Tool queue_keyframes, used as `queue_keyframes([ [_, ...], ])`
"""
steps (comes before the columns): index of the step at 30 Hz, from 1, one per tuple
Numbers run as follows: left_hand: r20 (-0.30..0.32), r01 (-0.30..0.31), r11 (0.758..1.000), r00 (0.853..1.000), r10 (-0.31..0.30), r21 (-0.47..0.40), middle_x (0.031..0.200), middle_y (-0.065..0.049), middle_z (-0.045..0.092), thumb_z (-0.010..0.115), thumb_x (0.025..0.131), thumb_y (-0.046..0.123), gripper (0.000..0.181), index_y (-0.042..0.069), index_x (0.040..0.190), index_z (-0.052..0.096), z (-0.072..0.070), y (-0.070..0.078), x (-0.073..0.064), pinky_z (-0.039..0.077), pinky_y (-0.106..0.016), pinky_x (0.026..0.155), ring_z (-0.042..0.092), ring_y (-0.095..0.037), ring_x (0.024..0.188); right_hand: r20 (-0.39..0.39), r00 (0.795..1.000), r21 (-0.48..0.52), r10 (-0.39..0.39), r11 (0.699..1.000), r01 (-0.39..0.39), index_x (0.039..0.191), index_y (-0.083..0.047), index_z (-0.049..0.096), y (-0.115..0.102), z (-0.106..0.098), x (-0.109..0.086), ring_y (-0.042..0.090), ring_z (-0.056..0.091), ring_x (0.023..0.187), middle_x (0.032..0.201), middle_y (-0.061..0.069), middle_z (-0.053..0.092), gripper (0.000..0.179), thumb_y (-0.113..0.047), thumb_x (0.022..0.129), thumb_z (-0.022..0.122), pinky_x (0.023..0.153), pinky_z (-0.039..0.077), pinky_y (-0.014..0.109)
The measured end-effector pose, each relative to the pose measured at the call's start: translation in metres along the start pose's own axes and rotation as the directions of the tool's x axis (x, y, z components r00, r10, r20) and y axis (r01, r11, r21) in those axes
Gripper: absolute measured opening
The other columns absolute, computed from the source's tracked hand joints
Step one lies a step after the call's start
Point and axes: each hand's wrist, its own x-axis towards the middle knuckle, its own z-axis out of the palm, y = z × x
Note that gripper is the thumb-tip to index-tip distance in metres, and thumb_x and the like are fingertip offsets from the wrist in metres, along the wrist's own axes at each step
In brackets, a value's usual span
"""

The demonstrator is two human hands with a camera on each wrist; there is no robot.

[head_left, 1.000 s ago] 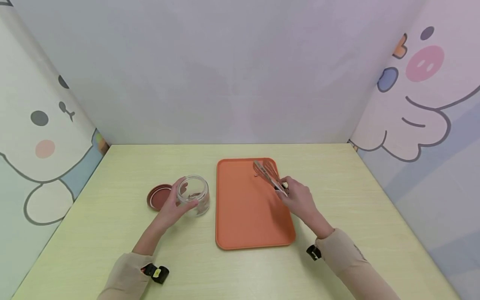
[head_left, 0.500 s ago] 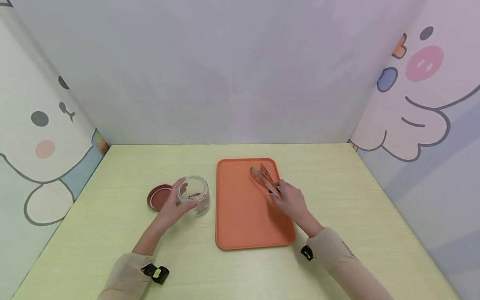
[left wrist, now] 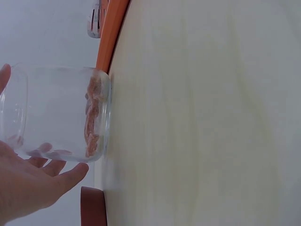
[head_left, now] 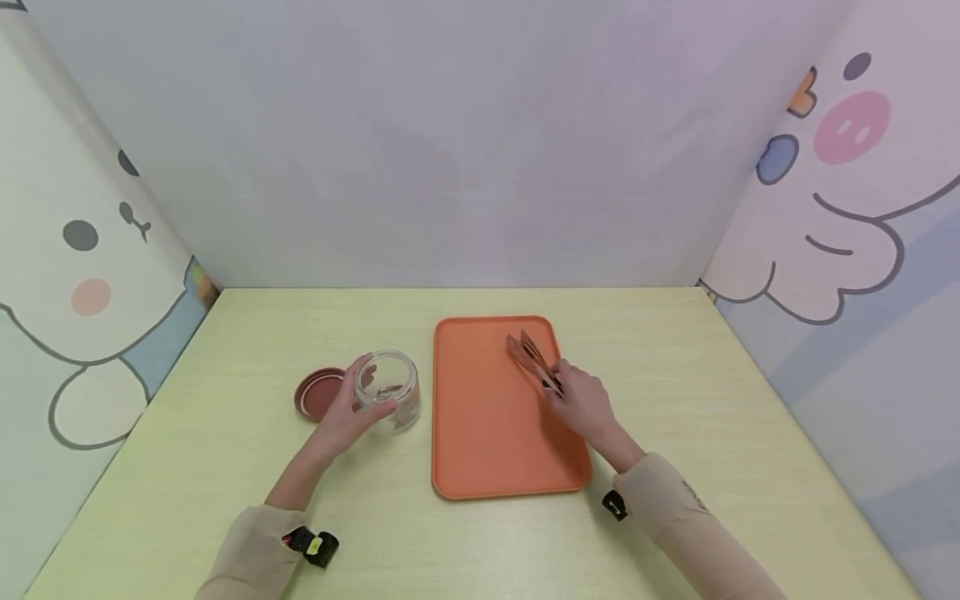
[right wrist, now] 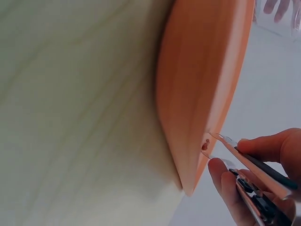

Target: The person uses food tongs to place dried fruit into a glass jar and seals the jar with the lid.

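Observation:
My left hand [head_left: 345,423] holds a clear open-topped glass jar [head_left: 406,402] from its left side, thumb in front, fingers behind. Several reddish-brown pieces [left wrist: 92,117] lie on the jar's bottom in the left wrist view. In my right hand [head_left: 588,407] is a pair of metal tongs [head_left: 534,360] with dark grips. Their tips point down at the far right part of the orange tray [head_left: 487,442]. A small reddish-brown piece [right wrist: 205,145] shows between the tong tips in the right wrist view. I cannot tell whether the tips touch it.
A reddish-brown round lid [head_left: 318,395] lies left of the jar, partly behind my left hand. The tray stands just right of the jar on the pale wooden table [head_left: 480,546]. Cloth walls with printed cartoon animals enclose the back and sides.
My right hand has shifted left with the tongs, bringing them lower over the tray. The two tong arms have since drawn closer together. My left hand and the jar stay put.

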Motion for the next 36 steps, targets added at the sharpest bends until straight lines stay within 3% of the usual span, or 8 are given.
queue_keyframes([
  [15,0.000,-0.004,1.000,1.000,0.004,-0.004,0.141,-0.015,0.020,0.064,0.081,0.028,0.080,0.021,0.140,0.010,0.000,0.000,0.000,0.020,-0.053,0.097,0.016,-0.029,0.129,0.021,1.000,0.055,-0.023,0.998,0.022,0.092,-0.003,0.055,0.010,-0.001,-0.005,0.013,0.040,0.046,0.062,-0.001,0.052,0.020,0.000,0.074,0.062,0.041,0.033,0.028],
  [36,-0.002,-0.006,1.000,1.000,0.006,0.008,0.140,-0.015,0.021,0.064,0.081,0.028,0.079,0.022,0.139,0.011,0.000,-0.003,0.001,0.018,-0.054,0.097,0.017,-0.029,0.128,0.000,0.999,0.151,-0.041,0.988,0.040,0.095,-0.004,0.056,0.014,-0.009,-0.005,0.010,0.035,0.041,0.053,-0.005,0.041,0.018,-0.004,0.078,0.062,0.039,0.031,0.026],
])
